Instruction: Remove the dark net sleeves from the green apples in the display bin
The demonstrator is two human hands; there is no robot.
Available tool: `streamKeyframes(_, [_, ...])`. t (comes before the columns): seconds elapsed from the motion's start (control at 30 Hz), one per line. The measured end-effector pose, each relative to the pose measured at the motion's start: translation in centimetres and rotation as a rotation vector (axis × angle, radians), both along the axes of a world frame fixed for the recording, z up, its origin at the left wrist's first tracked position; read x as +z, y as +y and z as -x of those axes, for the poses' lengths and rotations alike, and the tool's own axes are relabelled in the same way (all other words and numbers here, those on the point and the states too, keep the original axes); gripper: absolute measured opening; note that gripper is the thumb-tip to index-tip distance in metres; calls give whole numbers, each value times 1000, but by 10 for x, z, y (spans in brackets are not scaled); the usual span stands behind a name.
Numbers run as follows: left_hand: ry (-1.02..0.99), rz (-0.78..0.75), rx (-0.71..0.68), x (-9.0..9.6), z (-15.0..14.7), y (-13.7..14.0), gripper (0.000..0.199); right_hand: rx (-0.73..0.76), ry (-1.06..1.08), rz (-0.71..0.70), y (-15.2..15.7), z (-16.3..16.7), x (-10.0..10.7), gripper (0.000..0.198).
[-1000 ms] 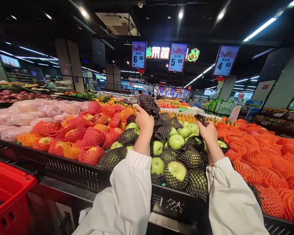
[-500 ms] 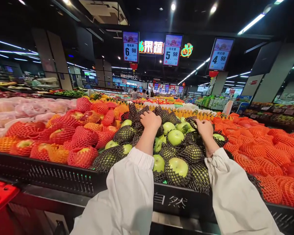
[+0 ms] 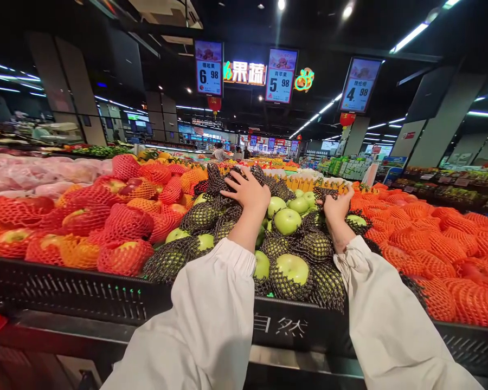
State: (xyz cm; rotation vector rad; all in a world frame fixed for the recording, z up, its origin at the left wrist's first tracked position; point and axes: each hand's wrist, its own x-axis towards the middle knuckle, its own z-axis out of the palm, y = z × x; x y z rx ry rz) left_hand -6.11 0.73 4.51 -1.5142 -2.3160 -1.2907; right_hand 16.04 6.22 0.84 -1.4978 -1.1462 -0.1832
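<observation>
My left hand (image 3: 250, 190) rests over the dark foam nets at the back of the green apple pile, its fingers spread. Beneath and beside it lie netted apples (image 3: 201, 216), and no object is gripped there. My right hand (image 3: 336, 207) is at the pile's back right, its thumb and fingers curled around a black foam net (image 3: 324, 193). Whether an apple is inside that net is hidden. Between my hands are bare green apples (image 3: 287, 222). A half-netted green apple (image 3: 293, 269) sits nearer the front.
A black crate wall (image 3: 81, 284) runs along the front. Apples in red and orange nets (image 3: 126, 223) lie left, and orange-netted fruit (image 3: 443, 244) lies right. Price screens (image 3: 280, 76) hang overhead. People (image 3: 218, 153) stand far back.
My left hand's fingers have spread apart over the nets. My right hand's fingers have shifted a little around the black net. The view has moved slightly.
</observation>
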Motion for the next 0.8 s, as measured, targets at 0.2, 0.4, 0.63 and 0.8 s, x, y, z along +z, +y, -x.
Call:
streamKeyframes(0.2, [48, -65, -23, -3, -3, -2, 98, 221, -192, -56, 3, 0, 2, 47])
streamKeyframes(0.4, [141, -175, -19, -1, -9, -11, 98, 282, -646, 417, 7, 14, -1, 61])
streamKeyframes(0.63, [380, -358, -333, -8, -17, -13, 73, 225, -711, 634, 21, 27, -1, 87])
streamKeyframes(0.8, [703, -118, -908, -15, -27, -4, 33, 253, -728, 640, 25, 27, 0, 68])
